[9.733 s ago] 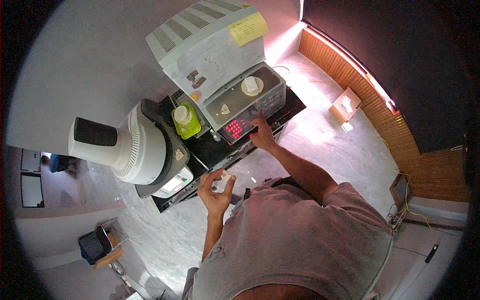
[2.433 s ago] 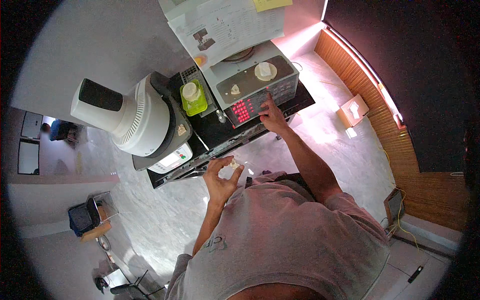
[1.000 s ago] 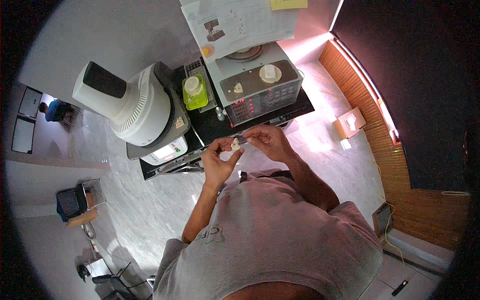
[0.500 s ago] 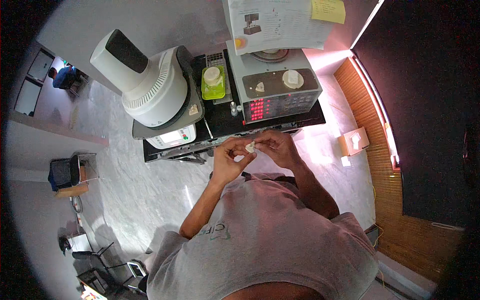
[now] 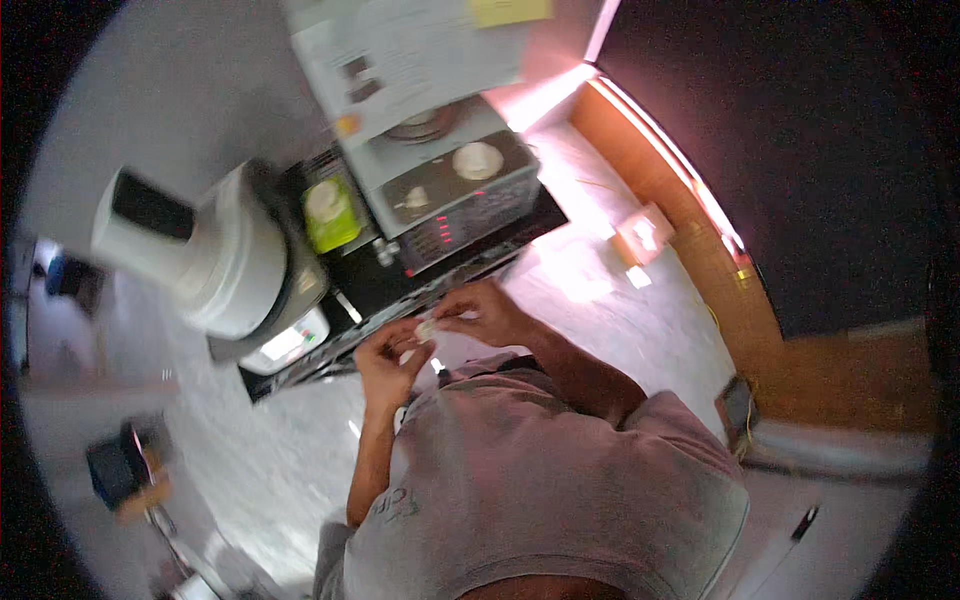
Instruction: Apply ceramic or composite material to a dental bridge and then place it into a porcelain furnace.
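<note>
Blurred print point(image 5: 430, 50) covers the white sheet point(image 5: 450, 88); red characters point(image 5: 443, 230) glow unreadable on the control panel point(image 5: 480, 222); lettering point(image 5: 397, 503) marks the shirt point(image 5: 560, 470).

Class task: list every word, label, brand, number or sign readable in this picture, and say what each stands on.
White sheet: printing, too blurred to read.
Yellow note: any writing too blurred to read.
Red lights on the box's dark front: too small and blurred to read.
Lit screen on the white machine: washed out, nothing readable.
Grey shirt: small lettering, not quoted here.
</note>
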### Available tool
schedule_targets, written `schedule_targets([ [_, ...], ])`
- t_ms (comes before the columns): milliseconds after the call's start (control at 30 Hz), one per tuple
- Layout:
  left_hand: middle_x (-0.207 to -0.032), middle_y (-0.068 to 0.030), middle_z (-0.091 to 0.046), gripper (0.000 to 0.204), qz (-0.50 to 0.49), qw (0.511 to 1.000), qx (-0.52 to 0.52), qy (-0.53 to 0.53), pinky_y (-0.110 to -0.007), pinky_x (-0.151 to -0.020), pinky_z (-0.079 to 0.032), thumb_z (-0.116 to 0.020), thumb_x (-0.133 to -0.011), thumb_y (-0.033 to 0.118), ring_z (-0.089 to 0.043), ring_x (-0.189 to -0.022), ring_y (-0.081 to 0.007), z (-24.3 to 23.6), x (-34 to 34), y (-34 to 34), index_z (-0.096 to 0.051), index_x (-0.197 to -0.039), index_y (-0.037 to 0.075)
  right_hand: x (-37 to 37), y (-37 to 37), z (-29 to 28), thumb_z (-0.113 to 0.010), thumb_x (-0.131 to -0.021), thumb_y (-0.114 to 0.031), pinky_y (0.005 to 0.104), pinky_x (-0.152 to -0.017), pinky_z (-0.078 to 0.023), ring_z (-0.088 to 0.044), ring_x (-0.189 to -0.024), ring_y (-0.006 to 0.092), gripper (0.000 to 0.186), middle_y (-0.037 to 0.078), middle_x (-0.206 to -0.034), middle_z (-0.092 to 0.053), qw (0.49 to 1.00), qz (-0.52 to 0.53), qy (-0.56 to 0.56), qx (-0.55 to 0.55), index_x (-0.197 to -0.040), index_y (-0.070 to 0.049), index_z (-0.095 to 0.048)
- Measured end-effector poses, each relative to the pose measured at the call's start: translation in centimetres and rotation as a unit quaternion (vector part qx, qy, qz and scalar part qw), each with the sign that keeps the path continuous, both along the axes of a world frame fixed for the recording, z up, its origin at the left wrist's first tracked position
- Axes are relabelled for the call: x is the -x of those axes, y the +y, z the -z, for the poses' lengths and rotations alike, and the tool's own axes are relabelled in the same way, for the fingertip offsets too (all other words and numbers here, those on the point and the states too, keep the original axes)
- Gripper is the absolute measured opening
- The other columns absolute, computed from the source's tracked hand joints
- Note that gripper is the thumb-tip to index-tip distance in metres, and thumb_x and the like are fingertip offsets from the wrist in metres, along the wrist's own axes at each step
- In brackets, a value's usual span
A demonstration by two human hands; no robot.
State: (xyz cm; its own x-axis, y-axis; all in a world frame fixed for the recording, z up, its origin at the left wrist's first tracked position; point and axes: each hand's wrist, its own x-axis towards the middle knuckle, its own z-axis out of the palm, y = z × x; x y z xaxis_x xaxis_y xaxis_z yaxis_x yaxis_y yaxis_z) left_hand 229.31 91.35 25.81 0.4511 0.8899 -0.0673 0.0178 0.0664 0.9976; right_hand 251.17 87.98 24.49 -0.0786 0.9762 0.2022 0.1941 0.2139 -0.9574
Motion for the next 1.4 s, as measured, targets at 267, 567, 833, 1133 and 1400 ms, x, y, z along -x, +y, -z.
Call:
schedule_targets([
  [267, -0.094, -0.0056, -0.069, 0.034, 0.029, 0.999, 0.042, 0.0, -0.022, -0.073, -0.054, -0.074, -0.08, -0.017, -0.066, -0.082, -0.0099, -1.3, -0.4, 0.9, -0.07, -0.112, -0.006, -0.8, -0.5, -1.9, -0.082, -0.087, -0.018, 0.0336, -0.076, -0.058, -0.073, -0.079, 0.0166, 0.02, 0.01, -0.086, -0.075, 0.999, -0.004, -0.026, 0.027, -0.095, -0.002, -0.075],
  [567, -0.105, -0.0091, -0.069, 0.035, 0.062, 0.995, 0.041, -0.06, -0.023, -0.076, -0.056, -0.074, -0.079, -0.017, -0.066, -0.087, -0.0116, 0.1, -0.7, 1.5, -0.073, -0.111, -0.004, -0.5, -1.2, -2.3, -0.083, -0.085, -0.013, 0.0349, -0.074, -0.057, -0.072, -0.081, 0.0193, 0.015, 0.009, -0.089, -0.077, 0.989, 0.064, -0.131, -0.002, -0.096, -0.005, -0.079],
  [833, -0.117, -0.0107, -0.068, 0.033, 0.077, 0.995, 0.04, -0.041, -0.025, -0.082, -0.056, -0.075, -0.084, -0.012, -0.068, -0.09, -0.0112, 0.2, -1.3, 1.0, -0.071, -0.116, -0.004, -0.9, -1.6, -2.7, -0.083, -0.085, -0.017, 0.0322, -0.066, -0.055, -0.071, -0.076, 0.0189, 0.011, 0.007, -0.091, -0.077, 0.985, 0.092, -0.145, -0.022, -0.092, -0.009, -0.081],
  [1133, -0.123, -0.01, -0.071, 0.043, -0.006, 0.997, -0.013, -0.078, -0.03, -0.084, -0.057, -0.081, -0.086, 0.005, -0.068, -0.103, -0.0172, 1.8, 0.1, 1.0, -0.066, -0.126, 0.001, -1.6, 0.5, -2.5, -0.084, -0.082, -0.008, 0.0255, -0.059, -0.049, -0.064, -0.071, 0.011, 0.013, 0.007, -0.091, -0.076, 0.974, 0.166, -0.152, -0.025, -0.095, -0.006, -0.081],
  [1400, -0.097, -0.0113, -0.076, 0.034, -0.074, 0.98, -0.025, 0.186, -0.033, -0.078, -0.058, -0.083, -0.083, 0.023, -0.073, -0.084, -0.0227, 19.1, 5.0, -0.2, -0.074, -0.109, 0.004, -5.3, 2.8, -1.1, -0.081, -0.086, -0.002, 0.0253, -0.078, -0.051, -0.064, -0.085, 0.0114, 0.013, 0.007, -0.098, -0.074, 0.961, 0.275, -0.014, -0.021, -0.098, 0.001, -0.078],
])
